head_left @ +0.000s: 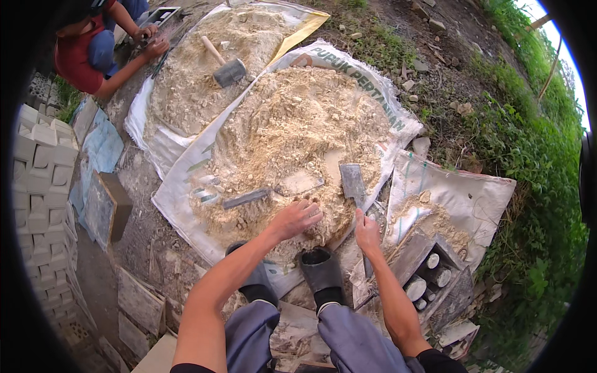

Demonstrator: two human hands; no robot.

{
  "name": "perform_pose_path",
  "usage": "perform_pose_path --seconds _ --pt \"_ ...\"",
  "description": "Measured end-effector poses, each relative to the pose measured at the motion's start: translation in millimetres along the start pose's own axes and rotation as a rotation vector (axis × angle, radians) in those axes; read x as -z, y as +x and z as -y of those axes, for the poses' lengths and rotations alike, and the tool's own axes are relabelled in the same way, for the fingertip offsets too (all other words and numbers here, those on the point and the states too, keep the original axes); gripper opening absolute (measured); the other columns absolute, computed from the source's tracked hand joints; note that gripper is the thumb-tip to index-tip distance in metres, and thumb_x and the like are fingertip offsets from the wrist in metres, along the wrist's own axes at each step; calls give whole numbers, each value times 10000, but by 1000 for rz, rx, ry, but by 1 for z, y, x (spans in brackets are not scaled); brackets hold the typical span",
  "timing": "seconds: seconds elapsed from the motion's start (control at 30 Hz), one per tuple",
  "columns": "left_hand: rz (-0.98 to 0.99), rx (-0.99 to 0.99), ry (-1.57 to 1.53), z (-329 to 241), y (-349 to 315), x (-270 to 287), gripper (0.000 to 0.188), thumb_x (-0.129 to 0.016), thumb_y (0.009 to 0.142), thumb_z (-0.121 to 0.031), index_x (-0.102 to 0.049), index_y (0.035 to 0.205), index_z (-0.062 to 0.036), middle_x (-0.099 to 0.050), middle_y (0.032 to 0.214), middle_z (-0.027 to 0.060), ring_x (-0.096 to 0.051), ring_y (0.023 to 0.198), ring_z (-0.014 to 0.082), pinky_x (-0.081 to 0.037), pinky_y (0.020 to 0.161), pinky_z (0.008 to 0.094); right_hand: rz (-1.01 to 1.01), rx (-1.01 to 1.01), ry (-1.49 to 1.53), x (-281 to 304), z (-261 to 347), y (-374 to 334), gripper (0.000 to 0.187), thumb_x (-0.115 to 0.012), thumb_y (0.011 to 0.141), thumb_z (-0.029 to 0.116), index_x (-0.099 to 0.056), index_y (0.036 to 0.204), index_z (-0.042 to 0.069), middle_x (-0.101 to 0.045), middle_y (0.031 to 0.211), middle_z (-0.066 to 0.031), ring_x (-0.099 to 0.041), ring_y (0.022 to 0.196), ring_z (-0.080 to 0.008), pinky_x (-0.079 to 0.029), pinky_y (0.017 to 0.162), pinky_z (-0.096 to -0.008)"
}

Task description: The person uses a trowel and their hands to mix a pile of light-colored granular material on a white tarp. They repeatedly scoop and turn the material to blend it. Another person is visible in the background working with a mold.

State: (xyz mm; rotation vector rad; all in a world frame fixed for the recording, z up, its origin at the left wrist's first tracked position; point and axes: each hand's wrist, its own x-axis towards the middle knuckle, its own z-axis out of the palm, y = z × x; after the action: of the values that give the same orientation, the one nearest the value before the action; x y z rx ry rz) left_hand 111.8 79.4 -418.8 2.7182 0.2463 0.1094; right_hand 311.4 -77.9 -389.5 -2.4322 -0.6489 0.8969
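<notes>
A heap of pale, crumbly earth-like material (292,118) lies on a white woven sack sheet (180,180) in front of me. My left hand (297,219) rests at its near side, fingers apart and bent down onto the loose material; nothing shows in them. My right hand (367,234) is wrapped round the handle of a tool with a flat, grey, rectangular head (352,180). That head lies against the heap's right side. Just beyond my left hand are a grey flat bar (246,198) and a pale flat slab (302,181), partly sunk in the material.
A mallet (229,73) lies on a second heap at the far left, where another person (84,59) crouches. Stacked pale blocks (40,180) line the left edge. At the lower right stands a wooden box (404,264) with round, cylinder-like pieces. Green plants (535,186) border the right.
</notes>
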Motion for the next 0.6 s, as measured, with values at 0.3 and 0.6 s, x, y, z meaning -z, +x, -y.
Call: perform_pose_path --seconds 0.3,0.6 --pt "-335 264 -123 28 23 67 634 -648 827 -131 -374 1393 -50 -468 1278 154 -449 1208 303 -400 1044 402 -1 9 81 0 3 -12 621 -442 983 490 -556 704 -53 -496 578 -211 -472 546 -311 -376 574 -450" --pt "11 794 -62 47 -61 86 512 -533 925 -504 -550 1093 -20 -620 1007 206 -609 951 370 -492 756 454 42 390 292 30 127 -60 485 -486 994 406 -538 755 -13 -478 511 -158 -455 435 -238 -352 474 -411"
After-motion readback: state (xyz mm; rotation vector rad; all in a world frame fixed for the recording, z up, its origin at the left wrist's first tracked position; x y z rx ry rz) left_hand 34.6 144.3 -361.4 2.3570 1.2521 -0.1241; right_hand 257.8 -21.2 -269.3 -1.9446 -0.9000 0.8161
